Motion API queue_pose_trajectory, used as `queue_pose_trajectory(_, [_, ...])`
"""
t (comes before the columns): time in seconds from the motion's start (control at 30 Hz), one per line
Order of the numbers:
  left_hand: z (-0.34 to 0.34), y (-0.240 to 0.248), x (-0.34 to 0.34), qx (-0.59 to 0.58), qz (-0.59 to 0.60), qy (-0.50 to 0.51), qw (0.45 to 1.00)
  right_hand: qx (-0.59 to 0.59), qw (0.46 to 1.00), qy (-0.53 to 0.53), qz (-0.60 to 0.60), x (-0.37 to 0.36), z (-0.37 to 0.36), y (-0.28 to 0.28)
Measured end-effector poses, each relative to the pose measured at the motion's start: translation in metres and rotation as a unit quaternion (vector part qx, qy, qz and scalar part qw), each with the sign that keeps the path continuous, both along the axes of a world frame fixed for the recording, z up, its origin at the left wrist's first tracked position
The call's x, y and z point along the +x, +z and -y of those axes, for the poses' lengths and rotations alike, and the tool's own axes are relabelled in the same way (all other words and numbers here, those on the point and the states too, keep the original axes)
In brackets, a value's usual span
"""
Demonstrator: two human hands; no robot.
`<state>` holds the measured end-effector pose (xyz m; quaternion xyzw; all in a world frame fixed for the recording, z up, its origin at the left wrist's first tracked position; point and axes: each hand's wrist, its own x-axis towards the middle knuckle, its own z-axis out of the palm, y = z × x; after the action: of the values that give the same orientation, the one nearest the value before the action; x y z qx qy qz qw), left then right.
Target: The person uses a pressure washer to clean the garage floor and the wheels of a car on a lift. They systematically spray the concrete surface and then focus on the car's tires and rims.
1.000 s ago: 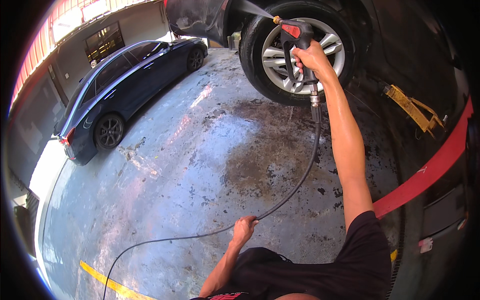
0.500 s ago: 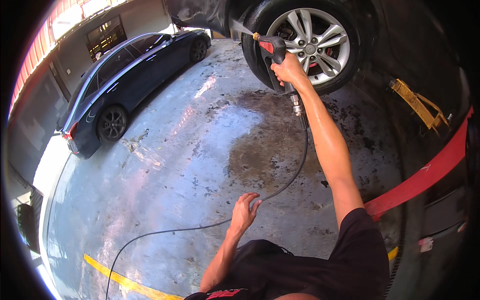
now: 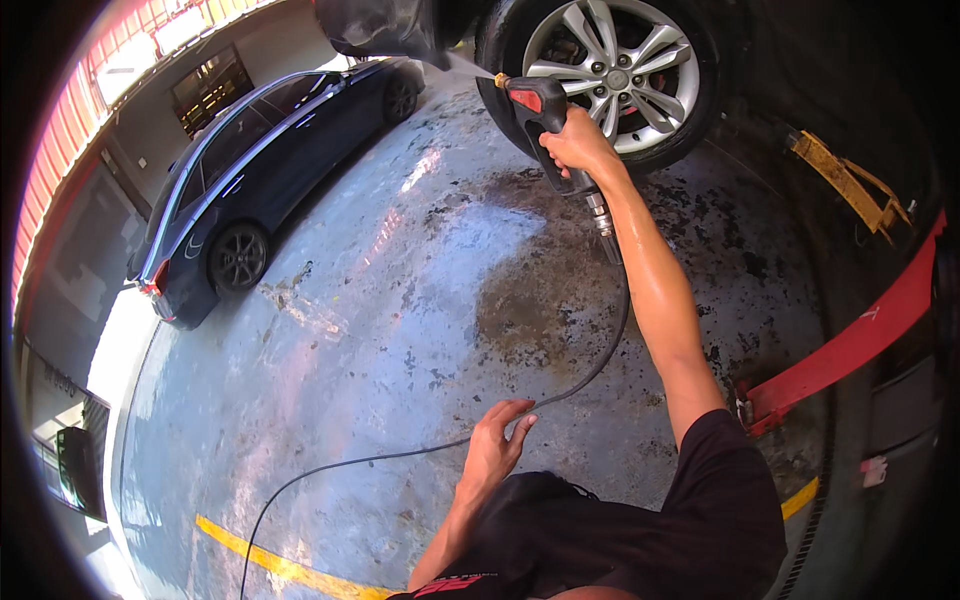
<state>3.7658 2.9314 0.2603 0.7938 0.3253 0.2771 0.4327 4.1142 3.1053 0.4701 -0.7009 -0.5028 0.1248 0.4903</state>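
On the wet concrete floor of a garage bay: right hand wrapped tight around the spray gun, nozzle toward the raised car's wheel. Left hand loosely open, fingers touching the black hose. Dark blue sedan parked well apart, at left.

The spray gun has a matt black plastic body with a glossy red patch and a brass-coloured metal nozzle. The hose looks like smooth black rubber. The wheel has shiny silver metal spokes inside a dull rubber tyre. The floor is rough, stained concrete, wet and gleaming in places. The parked car has glossy dark paint.
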Motion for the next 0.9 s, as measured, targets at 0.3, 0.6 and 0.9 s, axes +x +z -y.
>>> queue_pose_trajectory(0.3, [0.009,0.072,-0.003,0.032,0.083,-0.126,0.988,-0.048,0.996,0.059,-0.040,0.033,0.008,0.043])
queue_pose_trajectory(0.6, [0.018,0.062,-0.019,-0.019,0.061,-0.167,0.984,-0.080,0.996,0.034,-0.022,0.052,-0.003,0.084])
queue_pose_trajectory(0.9, [0.015,0.055,-0.025,-0.024,0.037,-0.170,0.985,-0.105,0.993,0.025,-0.041,0.063,-0.001,0.087])
